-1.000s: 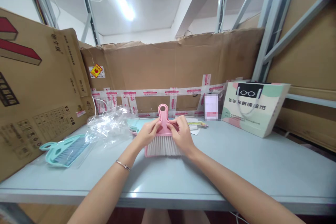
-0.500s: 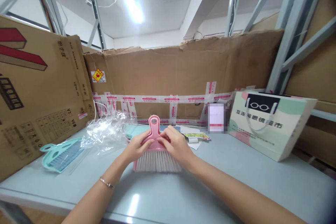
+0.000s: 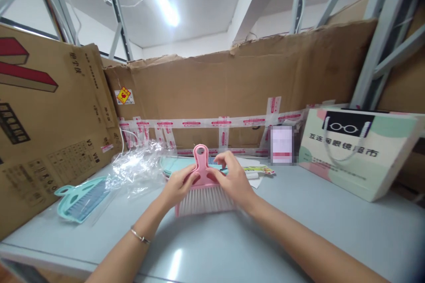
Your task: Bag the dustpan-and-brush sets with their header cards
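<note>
- The left hand [image 3: 179,184] is gripping a white-bristled pink plastic brush [image 3: 202,179].
- The right hand [image 3: 237,184] is touching it by thumb, forefinger standing apart; whether hidden fingers are gripping, I cannot tell.
- The brush is pointing handle-up over the smooth grey table [image 3: 212,247].

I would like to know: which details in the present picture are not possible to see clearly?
In the head view:
Pink brush: its far side is hidden by its own front.
Left hand: some fingers are hidden behind the hand itself and the brush.
Teal item: partly covered by the brush and right hand.
Pale card: print obscured by pixelation.
Left carton: cut off by the left edge; smallest print unreadable.
</note>
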### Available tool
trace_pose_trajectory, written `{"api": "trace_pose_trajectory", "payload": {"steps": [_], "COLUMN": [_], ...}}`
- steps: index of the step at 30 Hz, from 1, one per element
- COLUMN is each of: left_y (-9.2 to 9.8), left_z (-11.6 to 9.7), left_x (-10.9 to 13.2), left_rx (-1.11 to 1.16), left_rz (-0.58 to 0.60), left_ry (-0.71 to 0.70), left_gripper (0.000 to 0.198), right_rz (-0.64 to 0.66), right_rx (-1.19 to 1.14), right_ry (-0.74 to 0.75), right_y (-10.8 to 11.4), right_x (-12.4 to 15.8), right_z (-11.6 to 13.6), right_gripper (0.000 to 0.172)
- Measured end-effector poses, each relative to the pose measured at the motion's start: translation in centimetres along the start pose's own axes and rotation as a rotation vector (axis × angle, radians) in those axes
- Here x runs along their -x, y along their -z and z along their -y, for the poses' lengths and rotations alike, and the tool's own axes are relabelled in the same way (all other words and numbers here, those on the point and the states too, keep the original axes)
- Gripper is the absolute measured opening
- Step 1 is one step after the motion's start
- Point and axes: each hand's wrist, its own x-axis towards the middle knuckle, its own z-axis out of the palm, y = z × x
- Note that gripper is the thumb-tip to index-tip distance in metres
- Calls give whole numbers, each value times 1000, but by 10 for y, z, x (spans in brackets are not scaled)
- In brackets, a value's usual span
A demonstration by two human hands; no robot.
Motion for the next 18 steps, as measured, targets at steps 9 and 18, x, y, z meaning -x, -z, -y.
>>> {"api": "trace_pose_trajectory", "payload": {"steps": [9,18], "left_y": [10,7], "left_z": [15,33], "left_x": [-11,-11], "left_rx": [-2,20], "left_rz": [101,107], "left_ry": [-114,-205], "left_gripper": [30,32], "right_rz": [333,181], "right_rx": [-538,-638], "right_ry": [-438,-658], "right_y": [-7,-23], "right_x": [-25,-20], "right_z": [11,15], "right_gripper": [33,34]}}
